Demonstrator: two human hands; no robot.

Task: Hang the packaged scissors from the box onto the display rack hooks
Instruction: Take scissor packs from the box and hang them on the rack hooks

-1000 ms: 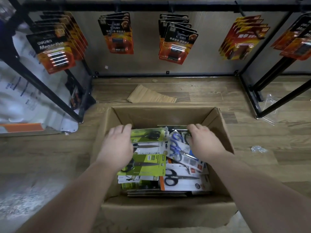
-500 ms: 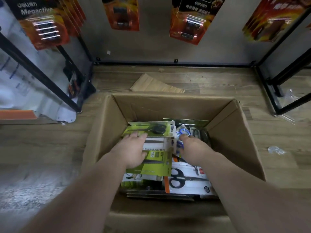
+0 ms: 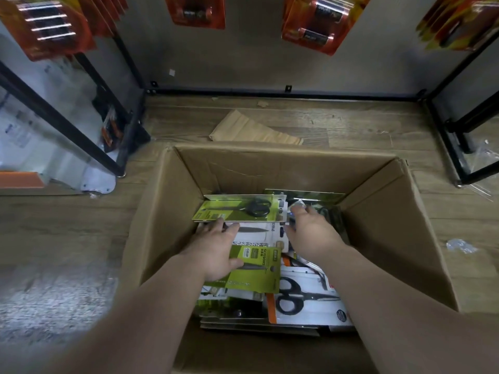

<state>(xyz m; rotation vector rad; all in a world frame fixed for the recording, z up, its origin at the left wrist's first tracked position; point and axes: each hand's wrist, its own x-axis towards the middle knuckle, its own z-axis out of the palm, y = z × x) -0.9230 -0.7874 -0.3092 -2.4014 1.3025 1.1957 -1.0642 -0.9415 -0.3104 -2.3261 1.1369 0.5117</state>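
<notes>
Scissors pack (image 3: 240, 209) against left fingers (image 3: 217, 225)

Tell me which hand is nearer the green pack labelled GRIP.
Left. The left hand touches the green pack at its left edge; the right hand is apart from it, farther back and to the right.

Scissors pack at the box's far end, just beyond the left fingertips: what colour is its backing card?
Lime green backing card, holding black-handled scissors; the head view shows it.

"SCISSORS" and "GRIP" printed on the green scissors package (image 3: 253, 268) touched by the left hand (image 3: 216, 247) at its thumb, other print too blurred to be read
</notes>
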